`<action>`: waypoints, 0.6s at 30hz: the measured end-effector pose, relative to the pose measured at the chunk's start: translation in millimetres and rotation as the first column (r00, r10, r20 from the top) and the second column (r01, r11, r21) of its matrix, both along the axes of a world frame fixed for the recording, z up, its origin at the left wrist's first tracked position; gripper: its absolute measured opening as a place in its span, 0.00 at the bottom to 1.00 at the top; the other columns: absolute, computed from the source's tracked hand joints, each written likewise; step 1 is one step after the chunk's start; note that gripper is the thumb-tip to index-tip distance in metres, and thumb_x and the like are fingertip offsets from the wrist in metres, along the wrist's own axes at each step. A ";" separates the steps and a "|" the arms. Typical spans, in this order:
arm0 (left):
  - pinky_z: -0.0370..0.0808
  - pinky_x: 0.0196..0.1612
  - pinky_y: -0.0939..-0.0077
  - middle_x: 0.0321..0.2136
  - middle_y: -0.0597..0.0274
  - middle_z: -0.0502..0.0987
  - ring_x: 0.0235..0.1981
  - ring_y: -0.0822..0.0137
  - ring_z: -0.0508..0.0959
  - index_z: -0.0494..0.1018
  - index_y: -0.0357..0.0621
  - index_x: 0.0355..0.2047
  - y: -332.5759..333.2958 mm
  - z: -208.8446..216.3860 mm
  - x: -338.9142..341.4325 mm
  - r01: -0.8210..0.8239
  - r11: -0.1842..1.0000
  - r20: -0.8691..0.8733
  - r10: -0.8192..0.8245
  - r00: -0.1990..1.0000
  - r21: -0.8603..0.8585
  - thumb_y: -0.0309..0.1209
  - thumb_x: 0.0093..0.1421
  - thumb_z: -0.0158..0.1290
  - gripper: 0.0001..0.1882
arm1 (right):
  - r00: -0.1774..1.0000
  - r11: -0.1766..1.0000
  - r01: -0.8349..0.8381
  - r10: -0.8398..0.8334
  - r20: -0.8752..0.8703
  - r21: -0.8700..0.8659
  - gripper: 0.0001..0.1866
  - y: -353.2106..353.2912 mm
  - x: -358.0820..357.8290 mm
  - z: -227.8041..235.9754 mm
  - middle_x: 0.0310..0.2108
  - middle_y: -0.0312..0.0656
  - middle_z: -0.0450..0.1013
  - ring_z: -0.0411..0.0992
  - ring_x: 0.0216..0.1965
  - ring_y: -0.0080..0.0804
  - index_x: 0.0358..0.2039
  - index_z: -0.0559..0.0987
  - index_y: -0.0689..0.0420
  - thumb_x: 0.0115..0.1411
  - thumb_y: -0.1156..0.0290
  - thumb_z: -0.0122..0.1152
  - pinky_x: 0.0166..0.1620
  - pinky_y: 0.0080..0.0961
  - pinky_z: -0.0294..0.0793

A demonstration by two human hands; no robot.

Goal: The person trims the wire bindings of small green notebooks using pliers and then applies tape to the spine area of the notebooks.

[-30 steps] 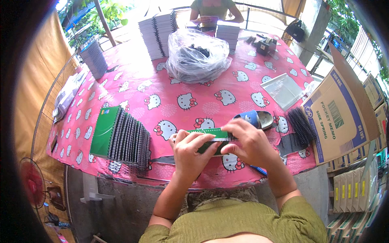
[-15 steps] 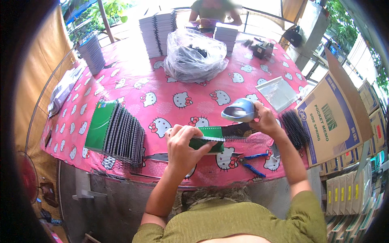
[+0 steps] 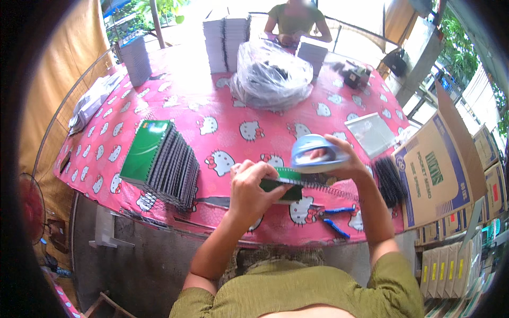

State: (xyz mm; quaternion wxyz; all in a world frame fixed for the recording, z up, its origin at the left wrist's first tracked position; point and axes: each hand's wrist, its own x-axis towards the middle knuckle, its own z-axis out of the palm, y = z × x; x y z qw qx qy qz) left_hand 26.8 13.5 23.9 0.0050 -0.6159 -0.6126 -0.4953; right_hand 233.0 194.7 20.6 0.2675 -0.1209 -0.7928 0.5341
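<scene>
My left hand [image 3: 251,185] grips a small green notebook [image 3: 290,194] near the table's front, thumb on its near face. A dark spiral coil [image 3: 331,192] sticks out from the notebook's top edge toward the right, over the pink cloth. My right hand [image 3: 347,157] is closed around a light blue, rounded object with a loop-like opening [image 3: 306,141], its fingers showing through the hole; its exact kind is unclear. It is held just above the coil. Blue-handled pliers [image 3: 336,228] lie on the cloth below the coil. To the left stands a stack of green spiral notebooks [image 3: 146,153].
A bundle of black coils [image 3: 389,183] lies beside a cardboard box [image 3: 437,169] at right. Farther back are a clear plastic bag [image 3: 271,87], tall notebook stacks [image 3: 214,47], a clear flat tray [image 3: 370,133] and a dark device [image 3: 356,75]. Another person [image 3: 298,24] sits opposite.
The light blue object has turned in my right hand, its opening now facing me with fingers visible through it. My left hand keeps hold of the notebook. The whole view has shifted slightly.
</scene>
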 end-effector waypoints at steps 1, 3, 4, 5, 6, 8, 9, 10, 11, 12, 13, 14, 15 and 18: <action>0.66 0.44 0.68 0.24 0.65 0.77 0.30 0.63 0.76 0.74 0.47 0.25 2.7 -1.7 0.2 0.015 1.000 -0.014 -0.014 1.000 0.010 0.35 0.37 0.72 0.18 | 0.991 0.989 -0.098 0.087 -0.100 -0.107 0.20 8.4 7.3 -9.0 0.34 0.44 0.77 0.72 0.38 0.21 0.40 0.74 0.64 0.46 0.77 0.70 0.41 0.24 0.74; 0.67 0.44 0.68 0.25 0.65 0.79 0.32 0.64 0.78 0.73 0.48 0.33 3.2 -1.0 -2.9 0.017 1.000 0.009 -0.017 1.000 -0.010 0.36 0.39 0.72 0.23 | 0.999 0.972 0.026 -0.032 -0.024 -0.234 0.17 -16.7 -2.9 8.6 0.34 0.44 0.77 0.73 0.36 0.23 0.40 0.75 0.63 0.49 0.76 0.69 0.41 0.24 0.75; 0.67 0.44 0.67 0.27 0.65 0.79 0.33 0.64 0.78 0.72 0.48 0.37 1.9 -2.4 -4.1 0.025 0.999 0.027 -0.024 0.999 -0.029 0.36 0.40 0.72 0.25 | 0.973 0.971 0.078 -0.123 0.194 0.224 0.18 -21.1 -16.5 23.3 0.33 0.44 0.77 0.74 0.35 0.25 0.40 0.75 0.63 0.50 0.73 0.69 0.41 0.27 0.75; 0.67 0.44 0.67 0.27 0.66 0.79 0.34 0.65 0.79 0.71 0.49 0.40 1.1 -1.2 -4.1 0.046 0.998 0.037 -0.045 0.998 -0.041 0.35 0.40 0.71 0.27 | 0.951 0.940 0.120 -0.201 0.236 0.319 0.18 -15.3 -16.5 20.6 0.33 0.44 0.77 0.74 0.35 0.26 0.41 0.75 0.63 0.50 0.73 0.69 0.41 0.28 0.75; 0.67 0.45 0.66 0.28 0.66 0.80 0.34 0.65 0.79 0.69 0.50 0.43 0.8 0.5 -5.6 0.058 0.998 0.048 -0.056 0.997 -0.038 0.35 0.41 0.71 0.29 | 0.923 0.894 0.147 -0.278 0.266 0.424 0.19 -8.0 -16.3 20.7 0.33 0.43 0.77 0.75 0.35 0.26 0.41 0.75 0.63 0.50 0.72 0.69 0.42 0.29 0.75; 0.69 0.45 0.64 0.34 0.63 0.78 0.34 0.64 0.78 0.68 0.49 0.46 -0.7 -1.4 -9.3 0.072 0.996 0.075 -0.068 0.995 -0.053 0.33 0.41 0.71 0.32 | 0.981 0.983 -0.119 0.094 -0.170 -0.143 0.19 -12.6 -10.3 16.9 0.33 0.41 0.77 0.75 0.35 0.27 0.40 0.75 0.63 0.49 0.72 0.70 0.42 0.28 0.75; 0.70 0.45 0.64 0.36 0.62 0.77 0.34 0.64 0.78 0.68 0.48 0.46 -3.3 -2.2 -8.5 0.076 0.995 0.096 -0.070 0.993 -0.059 0.33 0.41 0.71 0.32 | 0.995 0.998 -0.046 0.043 -0.095 -0.033 0.19 -17.3 -16.2 16.8 0.33 0.41 0.77 0.74 0.35 0.27 0.40 0.76 0.62 0.48 0.72 0.70 0.42 0.28 0.75; 0.71 0.45 0.64 0.38 0.61 0.77 0.34 0.63 0.78 0.68 0.48 0.47 -2.4 0.0 -10.0 0.080 0.995 0.117 -0.072 0.991 -0.064 0.32 0.42 0.71 0.32 | 1.000 0.996 0.016 -0.014 -0.024 0.093 0.18 -19.3 -24.5 19.2 0.33 0.41 0.77 0.74 0.35 0.27 0.40 0.76 0.61 0.48 0.73 0.71 0.42 0.27 0.74; 0.74 0.45 0.64 0.47 0.55 0.70 0.38 0.61 0.76 0.68 0.45 0.48 -0.9 1.4 -11.4 0.127 0.991 0.146 -0.120 0.982 -0.039 0.31 0.42 0.70 0.32 | 0.996 0.974 0.073 -0.084 0.042 0.213 0.18 -23.0 -30.4 20.8 0.33 0.40 0.77 0.73 0.35 0.26 0.39 0.76 0.60 0.47 0.74 0.71 0.43 0.27 0.74; 0.75 0.45 0.64 0.48 0.54 0.69 0.40 0.61 0.76 0.67 0.45 0.49 -0.8 1.2 -13.2 0.103 0.995 0.115 -0.102 0.988 -0.007 0.31 0.42 0.70 0.33 | 0.948 0.945 0.139 -0.214 0.237 0.296 0.19 -10.5 -35.7 13.9 0.34 0.39 0.76 0.73 0.37 0.25 0.40 0.76 0.59 0.47 0.75 0.71 0.44 0.26 0.73; 0.75 0.45 0.64 0.49 0.53 0.67 0.42 0.61 0.75 0.67 0.44 0.49 -1.4 0.0 -15.5 0.080 0.996 0.084 -0.082 0.993 0.025 0.31 0.43 0.70 0.33 | 0.935 0.941 0.167 -0.246 0.255 0.294 0.21 -9.1 -33.1 16.2 0.33 0.41 0.76 0.71 0.37 0.21 0.41 0.76 0.58 0.45 0.77 0.70 0.42 0.24 0.73; 0.76 0.46 0.65 0.51 0.52 0.66 0.43 0.61 0.74 0.67 0.44 0.50 -1.5 -2.6 -20.3 0.044 0.997 0.059 -0.048 0.997 0.066 0.30 0.43 0.70 0.34 | 0.990 0.993 0.085 -0.094 0.101 0.087 0.20 -12.9 -37.3 18.7 0.32 0.41 0.76 0.71 0.37 0.21 0.40 0.75 0.59 0.44 0.78 0.70 0.42 0.24 0.72; 0.76 0.48 0.64 0.53 0.52 0.63 0.47 0.63 0.73 0.66 0.44 0.52 -4.6 -6.0 -22.8 0.022 1.000 0.093 -0.023 0.995 0.016 0.30 0.43 0.71 0.36 | 0.996 0.993 -0.037 0.028 -0.082 -0.112 0.20 -22.5 -39.3 17.3 0.32 0.40 0.76 0.71 0.36 0.20 0.39 0.75 0.59 0.44 0.78 0.70 0.41 0.24 0.72; 0.76 0.49 0.67 0.51 0.55 0.65 0.47 0.65 0.73 0.66 0.43 0.51 -3.0 -15.3 -25.3 0.062 0.996 0.289 -0.079 0.954 0.065 0.27 0.46 0.70 0.34 | 0.997 0.997 0.019 -0.025 0.077 0.073 0.17 -22.5 -48.9 26.4 0.32 0.37 0.75 0.69 0.35 0.19 0.37 0.74 0.59 0.46 0.79 0.68 0.40 0.23 0.72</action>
